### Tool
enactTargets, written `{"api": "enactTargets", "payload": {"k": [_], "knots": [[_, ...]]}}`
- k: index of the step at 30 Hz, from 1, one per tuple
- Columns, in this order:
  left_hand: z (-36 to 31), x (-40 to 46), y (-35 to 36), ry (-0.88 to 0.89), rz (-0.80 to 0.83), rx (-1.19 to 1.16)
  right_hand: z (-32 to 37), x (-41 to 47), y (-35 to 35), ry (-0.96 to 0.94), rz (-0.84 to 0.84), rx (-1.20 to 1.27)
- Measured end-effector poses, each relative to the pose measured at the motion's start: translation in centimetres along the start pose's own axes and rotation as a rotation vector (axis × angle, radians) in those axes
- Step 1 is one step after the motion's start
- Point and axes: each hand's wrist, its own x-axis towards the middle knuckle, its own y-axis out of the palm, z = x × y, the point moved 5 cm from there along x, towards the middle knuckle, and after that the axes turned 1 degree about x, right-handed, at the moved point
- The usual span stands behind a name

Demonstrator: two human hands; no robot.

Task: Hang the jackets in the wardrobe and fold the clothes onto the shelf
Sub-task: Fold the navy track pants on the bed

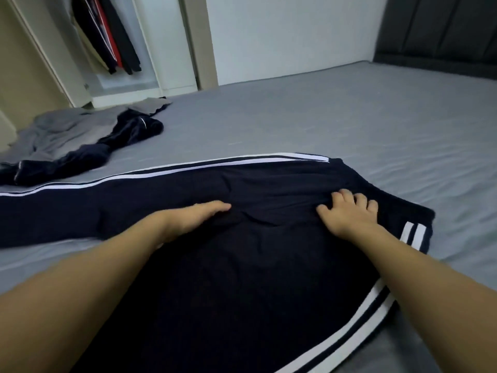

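Note:
Dark navy track pants (242, 278) with white side stripes lie spread across the grey bed (349, 125), one leg stretching to the left. My left hand (196, 214) rests flat on the fabric near the middle, fingers together. My right hand (347, 211) presses on the pants near the waistband, fingers spread and slightly curled into a wrinkle. Jackets (107, 33) hang in the open wardrobe at the upper left.
A crumpled navy garment (129, 133) and a grey garment (72, 127) lie on the bed's far left. The white wardrobe (166, 49) stands beyond them. A dark padded headboard (441, 30) is at the upper right, a white wall between.

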Motion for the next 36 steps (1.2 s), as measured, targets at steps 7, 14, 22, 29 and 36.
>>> {"api": "enactTargets", "payload": {"k": [7,14,22,29,36], "knots": [[-1.5,7.6,-9.2,-0.103,-0.640,0.531,1.3,8.6,-3.9,0.306,-0.030,0.295],[-3.8,13.8,-11.9,0.178,-0.908,0.819,3.7,14.7,-4.3,0.054,0.171,0.639],[-1.1,14.1,-12.1,0.091,-1.235,0.921,3.7,14.7,-1.0,-0.019,-0.576,0.448],[-5.4,5.7,-12.1,0.323,-1.212,1.029,0.8,13.7,-2.3,0.083,-0.346,1.075],[-7.7,-11.2,-1.7,0.792,-0.961,1.172,-3.7,5.6,-8.3,0.136,-0.575,1.046]]}}
